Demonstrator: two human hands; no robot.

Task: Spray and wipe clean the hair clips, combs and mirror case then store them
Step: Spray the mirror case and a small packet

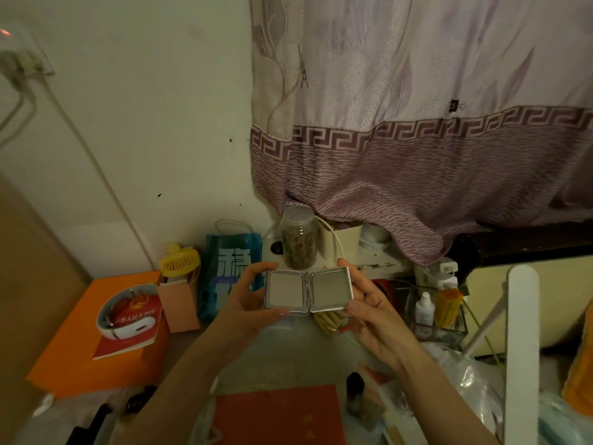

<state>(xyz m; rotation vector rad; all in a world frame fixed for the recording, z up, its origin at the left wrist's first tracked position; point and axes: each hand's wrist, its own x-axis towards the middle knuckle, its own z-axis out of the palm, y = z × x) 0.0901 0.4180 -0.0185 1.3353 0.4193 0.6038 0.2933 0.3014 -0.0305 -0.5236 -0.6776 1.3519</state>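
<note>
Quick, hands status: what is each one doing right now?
Left hand: grips the left half of the open mirror case.
Right hand: grips the case's right half.

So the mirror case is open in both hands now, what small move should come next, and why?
Probably free one hand to fetch the spray or a cloth. The mirror case lies open flat, the left hand gripping its left half and the right hand its right half, so neither hand holds anything to clean it with. A white bottle stands in the clear box to the right; whether it sprays is unclear.
</note>
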